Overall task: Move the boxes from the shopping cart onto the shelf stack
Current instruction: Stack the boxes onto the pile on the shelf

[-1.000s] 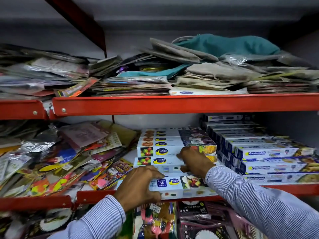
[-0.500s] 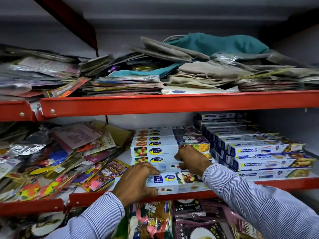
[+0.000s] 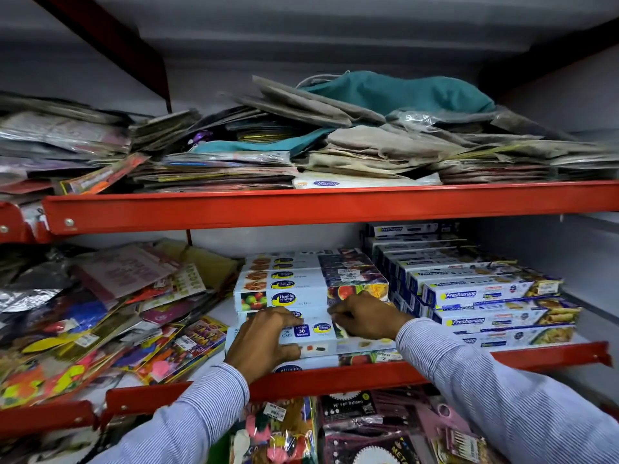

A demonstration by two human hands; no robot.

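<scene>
A stack of long white "Healthy Wrapp" boxes (image 3: 294, 289) fills the middle of the red shelf (image 3: 335, 380). At its front lies a white wrap box (image 3: 313, 333) with a blue "30 Meters" label. My left hand (image 3: 268, 339) presses on that box's left end, fingers curled over its top. My right hand (image 3: 365, 316) grips its right end, touching the stack behind. One more box (image 3: 338, 360) lies flat underneath at the shelf lip. The shopping cart is out of view.
Blue-and-white "Freshwrapp" boxes (image 3: 482, 296) are stacked close on the right. Colourful party packets (image 3: 110, 323) spill over the shelf's left half. The upper red shelf (image 3: 301, 205) holds folded bags and cloth (image 3: 385, 128). Balloon packs (image 3: 351, 426) hang below.
Both hands have slid the front box a little deeper toward the stack and sit closer together on it. The camera has shifted slightly.
</scene>
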